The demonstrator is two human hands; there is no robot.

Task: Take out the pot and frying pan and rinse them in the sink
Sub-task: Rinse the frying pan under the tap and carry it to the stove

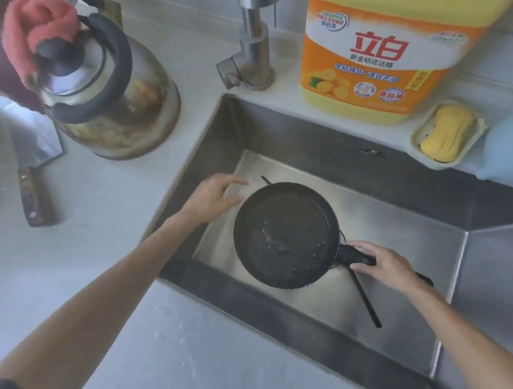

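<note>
Frying pan [285,236] sits low in the steel sink [398,204], right hand [385,265] curled around its handle at 4 o'clock, left hand [212,198] spread and empty at 10 o'clock; best tilted under the faucet [251,43] at 12, keeping the wrist firm.

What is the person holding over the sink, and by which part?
The right hand holds the black frying pan by its handle. The left hand is open beside the pan's rim, holding nothing.
</note>
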